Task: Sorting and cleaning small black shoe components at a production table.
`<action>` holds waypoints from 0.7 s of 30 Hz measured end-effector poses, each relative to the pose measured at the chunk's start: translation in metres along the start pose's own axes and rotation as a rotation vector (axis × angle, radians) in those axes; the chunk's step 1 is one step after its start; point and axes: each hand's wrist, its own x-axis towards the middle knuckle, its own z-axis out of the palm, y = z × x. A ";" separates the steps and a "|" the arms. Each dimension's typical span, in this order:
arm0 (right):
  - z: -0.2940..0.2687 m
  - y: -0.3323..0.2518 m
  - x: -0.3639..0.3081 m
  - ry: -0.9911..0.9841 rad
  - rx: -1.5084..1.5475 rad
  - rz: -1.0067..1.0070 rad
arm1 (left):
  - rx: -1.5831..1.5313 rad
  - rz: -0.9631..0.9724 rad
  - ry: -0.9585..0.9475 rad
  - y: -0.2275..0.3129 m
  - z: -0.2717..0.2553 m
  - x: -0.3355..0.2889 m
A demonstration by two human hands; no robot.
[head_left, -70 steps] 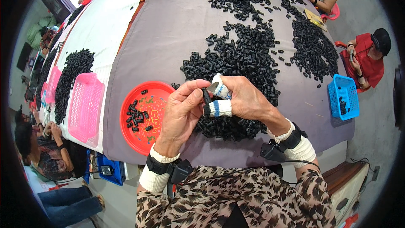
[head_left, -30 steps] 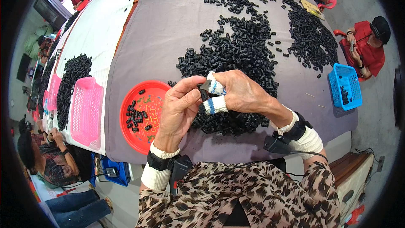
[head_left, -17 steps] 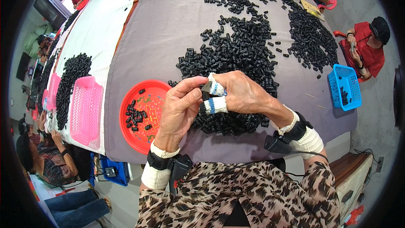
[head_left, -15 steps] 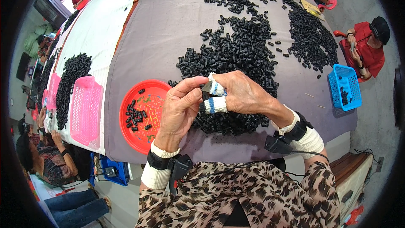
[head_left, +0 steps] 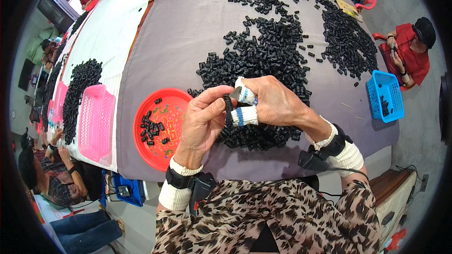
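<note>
Above the near edge of a large heap of small black cylindrical pieces, my two hands meet. My left hand pinches a black piece between thumb and fingers. Close against it, my right hand grips a small metal blade, its handle hidden in the fingers. White knitted covers with blue marks wrap the right thumb and a finger. To the left of my left hand lies a round red plate holding several loose black pieces.
The table wears a grey cloth. A pink basket stands at left beside another black heap. At right are a blue basket and a person in red. Other people sit around the table.
My right hand has shifted slightly right and turned. The black piece in my left fingers now shows more clearly beside the blade.
</note>
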 end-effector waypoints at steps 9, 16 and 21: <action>0.000 -0.003 0.002 -0.052 -0.039 0.034 | 0.019 0.012 -0.019 -0.001 -0.005 0.001; 0.000 -0.004 0.004 -0.077 -0.063 0.038 | 0.032 0.015 -0.025 0.001 -0.003 -0.001; 0.002 0.002 0.004 -0.065 -0.069 0.006 | 0.056 0.013 -0.009 0.000 -0.003 0.000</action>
